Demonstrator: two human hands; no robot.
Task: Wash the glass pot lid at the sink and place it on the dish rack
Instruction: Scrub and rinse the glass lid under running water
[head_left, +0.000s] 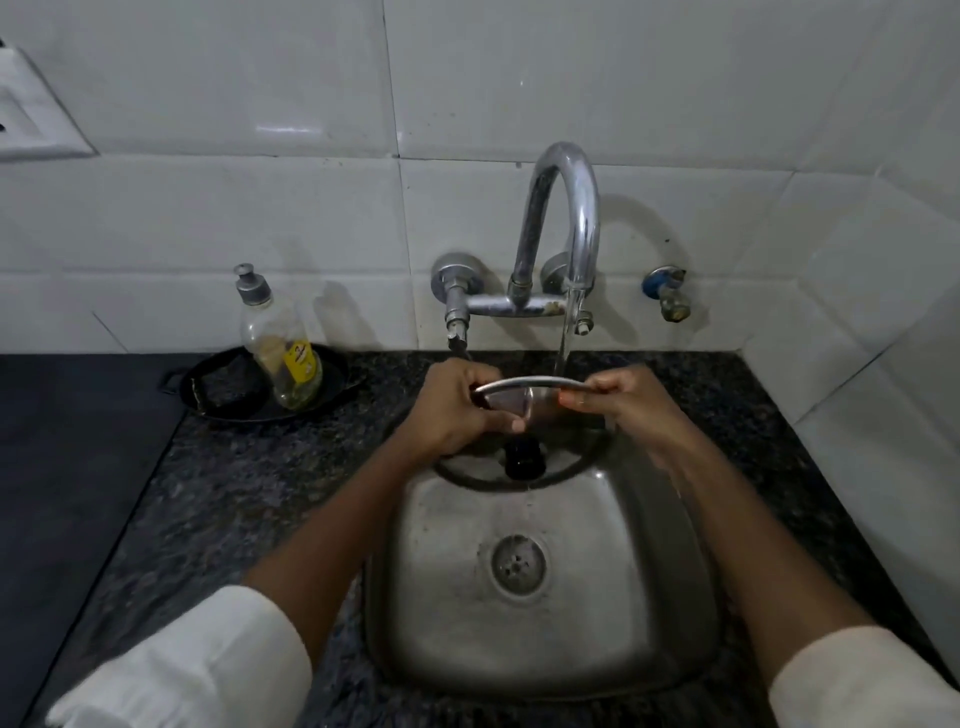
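The glass pot lid (540, 410) with a steel rim and a black knob underneath is held tilted over the far end of the steel sink (597, 613). My left hand (457, 410) grips its left rim, with the thumb across the glass. My right hand (623, 400) pinches the right rim. Water runs from the chrome tap (569, 218) onto the lid's upper edge. No dish rack is in view.
A nearly empty dish soap bottle (283, 348) stands on a black pan (208, 387) on the dark granite counter (234, 493) to the left. A small valve (670, 293) sticks out of the white tiled wall at the right. A switch plate (31, 109) is at the upper left.
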